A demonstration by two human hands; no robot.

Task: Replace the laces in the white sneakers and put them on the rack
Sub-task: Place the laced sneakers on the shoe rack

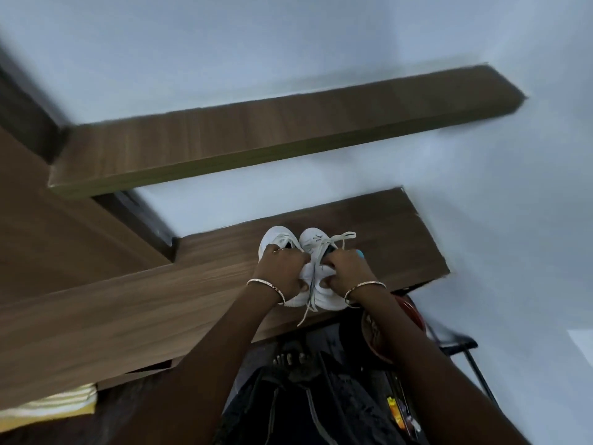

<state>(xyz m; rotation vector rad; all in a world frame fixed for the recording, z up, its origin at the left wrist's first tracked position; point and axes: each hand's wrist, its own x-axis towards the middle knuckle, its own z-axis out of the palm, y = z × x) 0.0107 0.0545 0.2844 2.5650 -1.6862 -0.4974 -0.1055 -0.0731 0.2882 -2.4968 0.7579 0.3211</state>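
Observation:
Two white sneakers stand side by side on a brown wooden shelf (369,226), toes toward the wall. My left hand (282,271) grips the left sneaker (272,236) over its opening and heel. My right hand (346,268) grips the right sneaker (313,239) the same way. A white lace (345,236) loops off the right sneaker's top, and another lace end (306,311) hangs down past the shelf's front edge between my wrists. Both heels are mostly covered by my fingers.
A second, higher wooden shelf (288,126) juts from the pale wall. A wooden panel (64,252) rises at the left. Below the shelf lie a dark bag (305,406), a reddish round object (407,313) and yellow striped cloth (64,399).

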